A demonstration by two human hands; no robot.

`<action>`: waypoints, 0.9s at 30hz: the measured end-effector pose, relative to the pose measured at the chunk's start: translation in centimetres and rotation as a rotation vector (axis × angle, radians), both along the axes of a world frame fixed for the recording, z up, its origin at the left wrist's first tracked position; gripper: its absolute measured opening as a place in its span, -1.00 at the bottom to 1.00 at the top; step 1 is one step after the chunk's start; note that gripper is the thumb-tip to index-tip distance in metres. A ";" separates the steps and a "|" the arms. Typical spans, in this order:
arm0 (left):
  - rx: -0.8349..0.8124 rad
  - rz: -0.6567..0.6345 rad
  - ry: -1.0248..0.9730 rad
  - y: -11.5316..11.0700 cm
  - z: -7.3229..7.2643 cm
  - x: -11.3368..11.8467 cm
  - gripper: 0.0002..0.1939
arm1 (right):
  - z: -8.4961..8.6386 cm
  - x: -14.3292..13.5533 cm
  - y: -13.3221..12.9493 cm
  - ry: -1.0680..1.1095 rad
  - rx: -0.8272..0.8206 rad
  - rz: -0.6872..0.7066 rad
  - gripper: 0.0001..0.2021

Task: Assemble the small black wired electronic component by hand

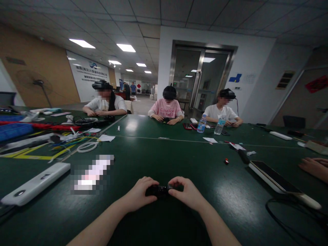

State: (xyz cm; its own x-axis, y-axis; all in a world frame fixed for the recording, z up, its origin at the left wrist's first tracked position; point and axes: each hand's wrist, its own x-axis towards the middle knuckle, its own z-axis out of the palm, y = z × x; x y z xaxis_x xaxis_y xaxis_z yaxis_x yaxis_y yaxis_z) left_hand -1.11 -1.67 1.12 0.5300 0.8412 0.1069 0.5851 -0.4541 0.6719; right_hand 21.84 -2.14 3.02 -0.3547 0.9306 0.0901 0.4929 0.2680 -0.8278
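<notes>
A small black, glossy object [161,190] lies between my hands, low over the green table [143,153]. Its kind cannot be made out; faint light marks show on its front. My left hand [140,194] is closed around its left end, thumb in front and fingers behind. At the other end, my right hand [186,192] pinches the object between thumb and fingertips. Part of the object is covered by my fingers. Left of my hands lies a bright, blurred-out rectangular item [94,172].
A white elongated device [36,182] lies at left, near tangled cables [71,140] and a blue tray [15,131]. Right are a white device with a dark screen [279,181], a black cable [284,218] and another person's hand [312,167]. Two bottles [201,123] stand farther back, near seated people.
</notes>
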 end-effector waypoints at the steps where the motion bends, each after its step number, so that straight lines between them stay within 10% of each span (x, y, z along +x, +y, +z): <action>1: 0.004 -0.001 -0.001 0.0 0.0 0.0 -0.58 | -0.1 -0.3 -0.1 0.003 -0.004 0.008 -0.80; 27: 0.030 0.016 0.049 -0.1 -0.1 0.4 -0.60 | -0.4 -2.8 -1.1 -0.252 0.074 0.062 -0.78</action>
